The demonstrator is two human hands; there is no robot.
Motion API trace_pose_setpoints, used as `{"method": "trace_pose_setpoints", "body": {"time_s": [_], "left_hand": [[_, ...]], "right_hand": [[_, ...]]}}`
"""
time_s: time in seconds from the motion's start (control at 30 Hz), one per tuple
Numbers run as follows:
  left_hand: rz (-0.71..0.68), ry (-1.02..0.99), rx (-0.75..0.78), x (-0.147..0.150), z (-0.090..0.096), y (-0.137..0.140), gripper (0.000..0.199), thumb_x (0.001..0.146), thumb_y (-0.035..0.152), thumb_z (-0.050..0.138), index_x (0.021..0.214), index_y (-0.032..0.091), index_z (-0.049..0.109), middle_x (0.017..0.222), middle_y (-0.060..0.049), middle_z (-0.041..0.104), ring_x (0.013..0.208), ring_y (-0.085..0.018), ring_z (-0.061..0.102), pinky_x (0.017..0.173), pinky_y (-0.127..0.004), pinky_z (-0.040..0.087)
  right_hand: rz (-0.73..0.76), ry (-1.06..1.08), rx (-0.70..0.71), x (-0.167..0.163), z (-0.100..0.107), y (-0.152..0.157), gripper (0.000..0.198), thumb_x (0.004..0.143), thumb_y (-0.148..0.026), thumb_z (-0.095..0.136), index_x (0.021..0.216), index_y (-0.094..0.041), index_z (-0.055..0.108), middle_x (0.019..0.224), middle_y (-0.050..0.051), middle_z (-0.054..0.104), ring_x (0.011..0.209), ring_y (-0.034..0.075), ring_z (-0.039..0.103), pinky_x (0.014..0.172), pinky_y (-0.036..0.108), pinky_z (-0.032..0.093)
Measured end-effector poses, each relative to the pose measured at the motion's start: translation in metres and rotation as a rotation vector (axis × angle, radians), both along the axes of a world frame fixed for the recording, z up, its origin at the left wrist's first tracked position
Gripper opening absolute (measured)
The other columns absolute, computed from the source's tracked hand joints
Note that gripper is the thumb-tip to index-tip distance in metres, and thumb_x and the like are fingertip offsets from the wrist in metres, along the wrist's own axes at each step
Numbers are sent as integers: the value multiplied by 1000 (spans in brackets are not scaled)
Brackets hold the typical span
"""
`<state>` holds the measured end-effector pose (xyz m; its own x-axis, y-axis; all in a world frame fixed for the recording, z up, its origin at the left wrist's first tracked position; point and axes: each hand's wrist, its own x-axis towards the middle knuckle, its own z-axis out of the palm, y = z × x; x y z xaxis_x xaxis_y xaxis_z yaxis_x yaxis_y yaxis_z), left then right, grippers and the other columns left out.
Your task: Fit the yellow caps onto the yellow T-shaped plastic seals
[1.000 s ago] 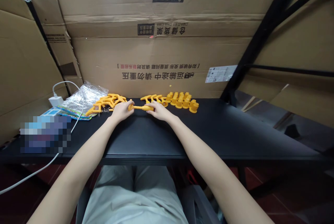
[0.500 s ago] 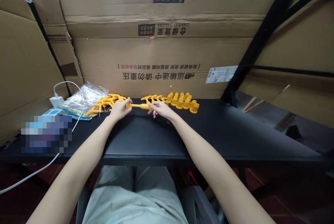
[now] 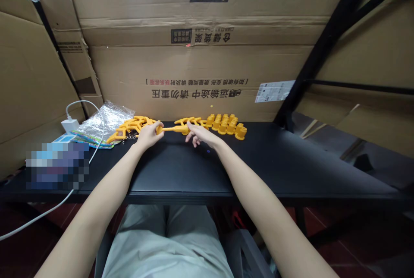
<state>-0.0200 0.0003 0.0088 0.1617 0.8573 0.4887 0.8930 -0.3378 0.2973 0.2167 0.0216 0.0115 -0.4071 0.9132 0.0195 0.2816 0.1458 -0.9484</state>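
Note:
A yellow plastic rod (image 3: 174,129) with a ridged, screw-like shaft and a thicker right part lies level between my hands, over the back of the black table. My left hand (image 3: 150,134) is closed around its left end. At the thicker right end, my right hand (image 3: 199,134) pinches with the thumb and forefinger, the other fingers hanging loosely curled below. Yellow branching handle-like pieces (image 3: 142,120) are heaped behind my left hand, with small metal coils (image 3: 132,134) near them. Similar yellow handle pieces (image 3: 194,121) lie behind my right hand.
Several yellow stepped caps (image 3: 231,126) stand in rows to the right. At the left are clear plastic packaging (image 3: 113,116), a white charger (image 3: 70,124) with its cable, and a blurred item (image 3: 58,165). A cardboard wall (image 3: 200,62) closes the table's back.
My right thumb and fingers have shifted slightly on the rod's right end, and more of its thicker part shows. My left hand stays in place.

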Motion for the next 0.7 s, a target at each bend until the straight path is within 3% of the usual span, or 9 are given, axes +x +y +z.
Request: {"method": "trace_pose_setpoints", "body": {"time_s": [0.07, 0.13, 0.23, 0.33, 0.43, 0.53, 0.63, 0.7], "left_hand": [[5, 2, 1, -2, -1, 1, 27, 78, 32, 54, 102, 24, 62, 75, -1, 64, 70, -18, 59, 67, -28, 43], [3, 14, 9, -2, -2, 2, 26, 77, 30, 55, 101, 24, 62, 78, -1, 66, 72, -18, 60, 68, -28, 44], [-11, 24, 23, 0, -3, 1, 25, 77, 28, 55, 101, 25, 62, 80, -1, 66, 74, -18, 60, 70, -28, 44], [-16, 9, 46, 4, -2, -2, 25, 77, 28, 55, 101, 25, 62, 78, 0, 65, 72, -17, 60, 70, -27, 45], [-11, -3, 57, 6, 0, -3, 25, 77, 28, 55, 101, 25, 62, 75, 1, 64, 70, -16, 60, 69, -26, 44], [-4, -8, 52, 5, 2, -3, 25, 77, 29, 55, 101, 25, 61, 73, 1, 64, 69, -16, 59, 68, -26, 43], [17, -17, 41, 2, 3, -2, 26, 77, 29, 54, 101, 24, 61, 74, 0, 65, 69, -17, 60, 67, -26, 43], [23, -11, 40, 0, 3, -2, 26, 77, 29, 54, 102, 23, 61, 75, 0, 66, 70, -17, 60, 67, -27, 43]], "right_hand": [[46, 29, 64, 3, 1, -1, 41, 86, -45, 63, 115, -18, 53, 71, 1, 71, 40, 8, 57, 37, 18, 40], [77, 14, 98, 5, 1, -1, 38, 82, -38, 69, 109, -17, 53, 68, 0, 70, 40, 8, 57, 40, 18, 42], [67, -30, 87, 5, 0, -1, 35, 86, -49, 60, 86, -14, 57, 52, 1, 64, 33, 7, 49, 35, 18, 35], [-16, -36, 75, 1, -2, -1, 56, 92, -61, 39, 65, -15, 57, 34, -2, 48, 25, 5, 33, 29, 18, 26], [-89, -43, 69, -3, -3, 0, 68, 92, -66, 27, 56, -16, 56, 28, -3, 38, 22, 4, 25, 27, 18, 22], [-100, -11, 38, -5, -4, 1, 65, 92, -66, 27, 69, -15, 61, 40, 1, 54, 25, 6, 38, 27, 18, 24], [-46, 79, 73, -5, -3, 2, 40, 89, -54, 54, 101, -17, 61, 74, 5, 71, 43, 9, 60, 36, 18, 39], [-16, 118, 119, -5, -4, 2, 41, 82, -42, 69, 113, -18, 56, 85, 5, 72, 52, 11, 65, 45, 19, 47]]}}
